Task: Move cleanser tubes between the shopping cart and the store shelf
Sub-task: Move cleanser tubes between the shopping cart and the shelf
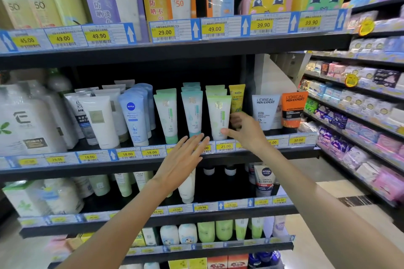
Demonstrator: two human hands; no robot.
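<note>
Now left hand (183, 155) flat, empty; right hand (242, 130) touching green-white tube (218, 116).

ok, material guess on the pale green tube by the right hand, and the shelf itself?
Pale green tube: looks like soft plastic with a satin finish, given its flat crimped top and dull sheen; the mint cap at its base is probably harder plastic. Shelf: probably black painted metal, judging by its thin rigid edge; clear glossy plastic strips hold the price tags. The right hand touches the tube.

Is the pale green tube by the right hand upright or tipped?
Upright: the pale green tube stands cap-down on the shelf, in line with its neighbours.
</note>
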